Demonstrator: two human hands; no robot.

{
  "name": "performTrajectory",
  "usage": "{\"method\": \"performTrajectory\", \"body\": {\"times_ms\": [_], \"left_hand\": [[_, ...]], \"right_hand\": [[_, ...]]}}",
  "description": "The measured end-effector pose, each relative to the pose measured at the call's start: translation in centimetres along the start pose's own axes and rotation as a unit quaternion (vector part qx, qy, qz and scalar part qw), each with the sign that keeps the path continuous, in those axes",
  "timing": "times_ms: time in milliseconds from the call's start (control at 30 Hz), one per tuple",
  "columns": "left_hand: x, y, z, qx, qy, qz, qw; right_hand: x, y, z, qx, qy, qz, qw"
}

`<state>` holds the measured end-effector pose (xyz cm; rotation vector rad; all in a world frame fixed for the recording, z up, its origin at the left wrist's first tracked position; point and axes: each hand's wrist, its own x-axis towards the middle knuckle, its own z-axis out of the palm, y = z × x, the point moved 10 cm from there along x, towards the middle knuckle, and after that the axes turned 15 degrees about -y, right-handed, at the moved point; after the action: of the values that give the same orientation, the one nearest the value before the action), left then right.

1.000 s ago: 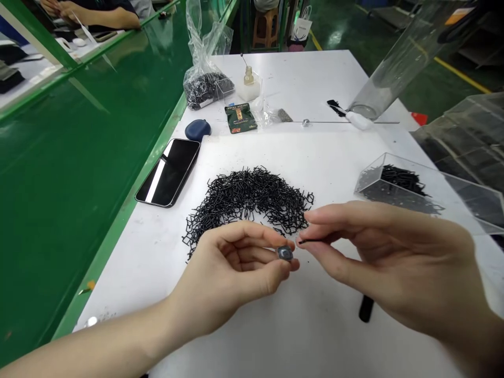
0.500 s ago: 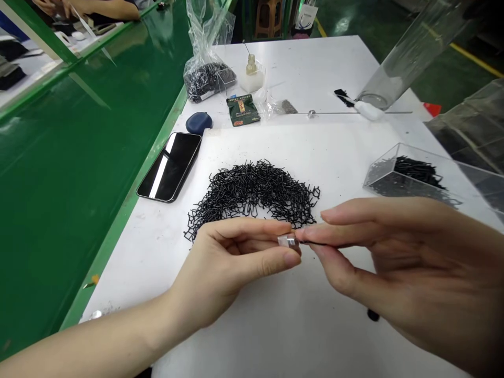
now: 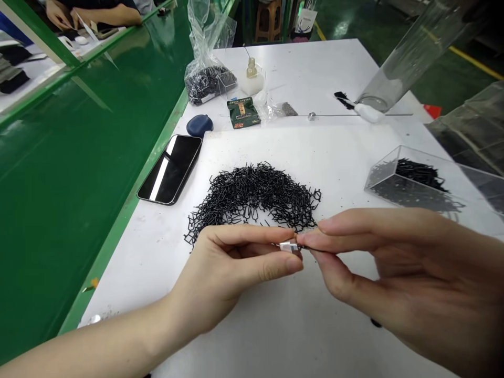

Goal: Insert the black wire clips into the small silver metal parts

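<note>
Two bare hands are meeting over a white worktable [image 3: 252,142], joining fingertips around small parts.

The left hand [image 3: 240,257] is pinching a small silvery metal piece [image 3: 289,246] between thumb and fingers; the right hand [image 3: 378,252] is gripping a thin black rod [image 3: 315,249], its tip meeting the piece's right end, though the exact contact is hard to see. Behind them, a curved pile of short black bent pins [image 3: 255,189] is lying on the table, right of a dark-screened smartphone [image 3: 170,169].

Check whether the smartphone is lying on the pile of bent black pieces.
No, the smartphone lies on the white tabletop, apart from the black pile.
</note>
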<state>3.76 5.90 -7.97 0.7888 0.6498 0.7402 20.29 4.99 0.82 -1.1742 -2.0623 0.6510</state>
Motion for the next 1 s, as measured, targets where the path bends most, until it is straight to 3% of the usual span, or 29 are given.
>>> {"method": "performTrajectory", "body": {"times_ms": [300,433,700,1000], "left_hand": [[0.0,-0.2,0.2,-0.021,-0.001,0.002,1.000],[0.1,0.0,0.2,-0.034,0.001,0.015,0.999],[0.1,0.3,-0.2,-0.014,0.022,0.026,0.999],[0.0,0.4,-0.2,0.004,0.023,0.023,0.999]], "right_hand": [[0.4,-1.9,-0.4,-0.092,0.008,-0.070,0.993],[1.0,-1.8,0.0,-0.043,-0.027,-0.079,0.996],[1.0,-0.5,0.0,0.096,0.005,-0.053,0.994],[0.9,-0.5,0.2,0.095,-0.017,-0.057,0.994]]}}
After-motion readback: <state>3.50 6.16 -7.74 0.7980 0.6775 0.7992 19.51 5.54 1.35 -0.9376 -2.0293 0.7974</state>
